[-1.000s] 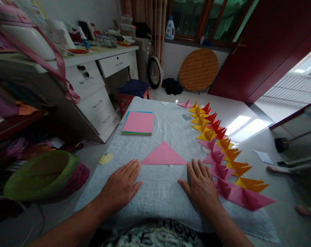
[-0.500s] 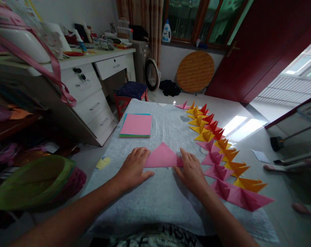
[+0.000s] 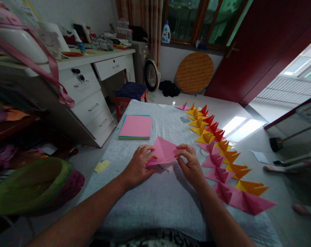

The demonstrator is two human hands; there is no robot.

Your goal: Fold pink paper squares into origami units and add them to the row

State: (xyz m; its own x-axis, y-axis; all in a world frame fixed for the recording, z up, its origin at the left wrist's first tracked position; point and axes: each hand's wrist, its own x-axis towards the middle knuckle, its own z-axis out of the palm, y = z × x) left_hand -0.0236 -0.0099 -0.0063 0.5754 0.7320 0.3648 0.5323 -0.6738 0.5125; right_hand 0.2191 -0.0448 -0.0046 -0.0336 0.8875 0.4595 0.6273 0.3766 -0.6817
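Observation:
A sheet of pink origami paper [image 3: 163,151], partly folded, is held between my two hands, its lower edge raised off the cloth. My left hand [image 3: 140,163] pinches its left side with thumb and fingers. On the right side, my right hand [image 3: 190,161] grips the paper's edge between thumb and fingertips. A stack of square coloured paper [image 3: 135,127], pink on top, lies beyond my left hand. Rows of folded paper shapes stand along the right: pink ones [image 3: 218,174], yellow ones [image 3: 204,138] and red ones [image 3: 216,130].
The table has a pale blue cloth [image 3: 135,206]. A green-rimmed bin [image 3: 29,185] stands at lower left, below a white desk with drawers [image 3: 84,103]. Behind the table are a stool [image 3: 132,91] and an open washing machine [image 3: 151,75]. Another person's legs [image 3: 294,164] show at right.
Both hands, which lay flat at the paper's sides, have closed on it and lifted it from the cloth. The paper has tilted and its near edge has come up.

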